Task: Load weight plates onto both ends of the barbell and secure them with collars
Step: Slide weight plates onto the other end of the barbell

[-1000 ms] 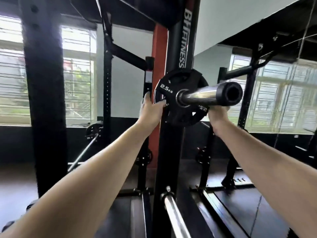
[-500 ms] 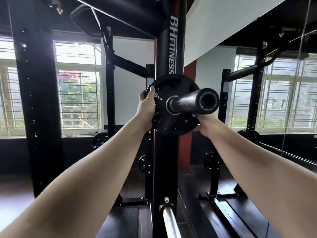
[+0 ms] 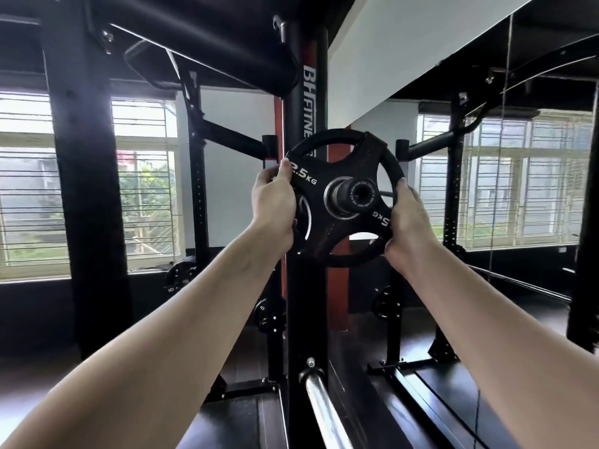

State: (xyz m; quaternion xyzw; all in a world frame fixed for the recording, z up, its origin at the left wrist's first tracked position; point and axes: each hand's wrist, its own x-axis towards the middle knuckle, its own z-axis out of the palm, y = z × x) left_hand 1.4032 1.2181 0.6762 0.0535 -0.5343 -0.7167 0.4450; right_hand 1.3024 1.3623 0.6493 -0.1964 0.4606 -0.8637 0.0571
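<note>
Head view: we log a black 2.5 kg weight plate (image 3: 334, 234) with three grip cut-outs, threaded onto the barbell sleeve (image 3: 351, 197), whose end cap points almost straight at the camera and pokes through the plate's centre hole. The plate faces us, white "2.5 KG" lettering legible at upper left and again, inverted, at lower right. Our left hand (image 3: 274, 205) grips the plate's left rim, thumb laid over the front face beside the lettering, fingers curled behind the rim and out of sight. Our right hand (image 3: 406, 222) grips the right rim, thumb along the edge, remaining fingers wrapped behind; we cannot tell how far they reach. Both forearms extend upward from the lower corners. Directly behind the plate stands the black rack upright (image 3: 304, 102) marked "BH FITNE…", the rest covered by the plate. Lower down, a chrome bar (image 3: 321, 406) projects from the same upright toward us. To the right, a wall mirror (image 3: 502, 189) reflects rack and windows. At left, another rack post (image 3: 87, 189) stands before a barred window (image 3: 146, 189).
</note>
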